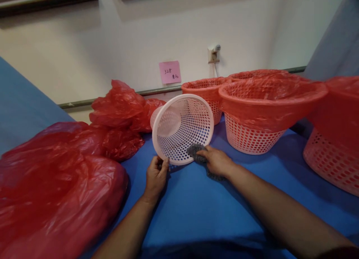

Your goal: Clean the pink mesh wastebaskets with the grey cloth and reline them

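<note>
A pale pink perforated basket (183, 128) lies on its side on the blue table (196, 206), its mouth facing me. My left hand (155, 176) is closed on the basket's lower left rim. My right hand (215, 162) is closed on a grey cloth (196, 151) and presses it against the lower right rim of the basket. Part of the cloth trails under my right wrist.
Crumpled red plastic bags (56, 176) are piled at the left, with more red bags (120, 117) behind the basket. Several pink baskets lined with red bags (260, 113) stand at the right and back. A pink note (169, 72) and a socket (213, 53) are on the wall.
</note>
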The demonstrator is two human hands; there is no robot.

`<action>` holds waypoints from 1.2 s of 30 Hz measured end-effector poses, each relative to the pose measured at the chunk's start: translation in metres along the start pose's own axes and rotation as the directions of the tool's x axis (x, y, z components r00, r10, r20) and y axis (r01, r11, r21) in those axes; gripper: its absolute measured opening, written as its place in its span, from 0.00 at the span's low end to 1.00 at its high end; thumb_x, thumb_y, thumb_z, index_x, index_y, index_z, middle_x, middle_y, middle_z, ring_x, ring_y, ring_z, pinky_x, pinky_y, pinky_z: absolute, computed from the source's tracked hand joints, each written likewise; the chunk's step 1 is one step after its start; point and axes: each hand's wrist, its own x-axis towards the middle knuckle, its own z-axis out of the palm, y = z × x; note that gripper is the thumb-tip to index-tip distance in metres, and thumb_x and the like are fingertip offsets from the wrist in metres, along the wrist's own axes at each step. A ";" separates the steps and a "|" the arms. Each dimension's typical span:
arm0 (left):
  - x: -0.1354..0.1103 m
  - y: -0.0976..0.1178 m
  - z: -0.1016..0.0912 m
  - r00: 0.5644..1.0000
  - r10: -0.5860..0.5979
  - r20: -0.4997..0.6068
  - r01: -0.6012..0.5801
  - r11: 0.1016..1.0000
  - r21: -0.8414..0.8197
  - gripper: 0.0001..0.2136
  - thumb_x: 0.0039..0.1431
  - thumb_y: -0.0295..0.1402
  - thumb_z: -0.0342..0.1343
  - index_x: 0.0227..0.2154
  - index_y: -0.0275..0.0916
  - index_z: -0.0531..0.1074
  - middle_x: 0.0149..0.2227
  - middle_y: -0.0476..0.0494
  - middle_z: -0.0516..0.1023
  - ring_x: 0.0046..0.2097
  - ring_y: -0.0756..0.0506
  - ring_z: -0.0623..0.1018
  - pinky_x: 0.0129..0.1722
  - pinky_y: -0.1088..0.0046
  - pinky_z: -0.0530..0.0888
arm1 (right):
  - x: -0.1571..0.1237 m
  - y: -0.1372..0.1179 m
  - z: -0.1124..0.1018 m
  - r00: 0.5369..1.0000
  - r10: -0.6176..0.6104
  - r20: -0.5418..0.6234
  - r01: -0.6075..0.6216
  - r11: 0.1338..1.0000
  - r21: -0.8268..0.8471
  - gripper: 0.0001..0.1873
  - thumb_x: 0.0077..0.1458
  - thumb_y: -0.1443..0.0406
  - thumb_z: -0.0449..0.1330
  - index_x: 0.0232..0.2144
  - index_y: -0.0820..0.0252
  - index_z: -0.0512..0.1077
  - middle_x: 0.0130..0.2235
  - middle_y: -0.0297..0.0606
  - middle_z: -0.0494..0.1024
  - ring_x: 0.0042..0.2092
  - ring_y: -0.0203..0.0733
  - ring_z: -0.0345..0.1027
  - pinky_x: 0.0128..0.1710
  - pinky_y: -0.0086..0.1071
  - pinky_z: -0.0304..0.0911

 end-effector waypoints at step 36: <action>-0.001 0.003 -0.001 1.000 0.005 0.013 -0.005 1.000 -0.001 0.14 0.59 0.46 0.59 0.33 0.39 0.71 0.24 0.52 0.73 0.25 0.50 0.73 0.26 0.75 0.72 | 0.000 0.001 -0.011 0.987 0.155 -0.042 -0.157 0.986 -0.057 0.35 0.55 0.73 0.54 0.64 0.47 0.67 0.55 0.45 0.70 0.46 0.46 0.73 0.47 0.37 0.66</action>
